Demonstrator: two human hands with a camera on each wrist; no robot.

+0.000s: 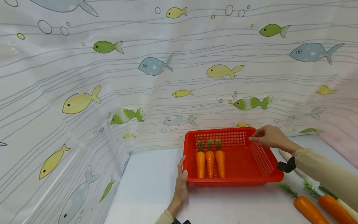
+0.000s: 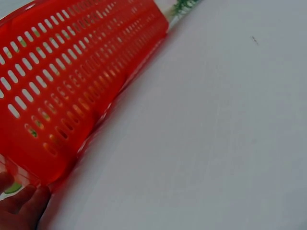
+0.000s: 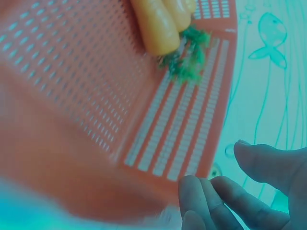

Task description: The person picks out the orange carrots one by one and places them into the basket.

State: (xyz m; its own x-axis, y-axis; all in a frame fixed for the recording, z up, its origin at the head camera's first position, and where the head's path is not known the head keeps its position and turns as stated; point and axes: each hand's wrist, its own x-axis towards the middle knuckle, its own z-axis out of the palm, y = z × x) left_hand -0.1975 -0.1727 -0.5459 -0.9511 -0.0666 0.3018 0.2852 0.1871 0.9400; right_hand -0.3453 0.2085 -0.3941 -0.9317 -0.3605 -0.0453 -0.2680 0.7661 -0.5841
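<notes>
A red plastic basket [image 1: 237, 180] with slotted walls holds three orange carrots [image 1: 210, 163] lined up at its left, green tops toward the back. At the basket's left front corner, my left hand [image 1: 181, 185] grips the side, with the thumb by the rim and fingers along the outer wall. The left wrist view shows those fingertips low against the red wall. My right hand [image 1: 269, 136] is over the back right corner, fingers bent and fingertips right at the rim. In the right wrist view its thumb stands apart from the fingers [image 3: 192, 191], with nothing between them.
On the white table [image 1: 151, 180], two more carrots [image 1: 309, 209] lie at the front right beside a white-stemmed green vegetable [image 1: 346, 207]. A long whitish vegetable [image 1: 285, 154] is partly hidden under my right forearm. A fish-patterned curtain [image 1: 156, 93] surrounds the back and left.
</notes>
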